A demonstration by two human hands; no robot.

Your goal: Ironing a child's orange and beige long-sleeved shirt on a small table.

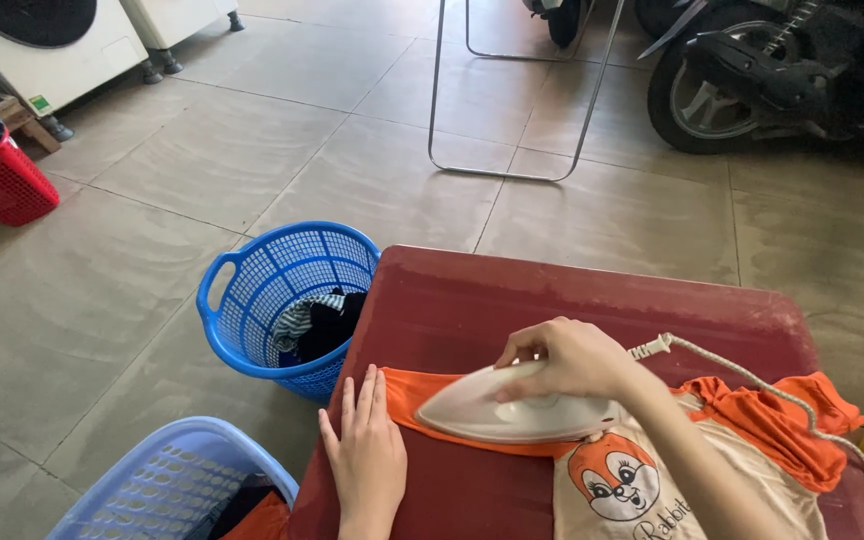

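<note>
orange sleeve (422,395) on a red ironing table (552,300) — right hand (567,358), fingers curled around a white iron (512,410), presses it; left hand (367,450) lies flat, fingers together, touching the cloth's edge.

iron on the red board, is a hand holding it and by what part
Yes. The right hand grips the white iron by its top handle. The left hand holds nothing, lying flat on the orange shirt.
</note>
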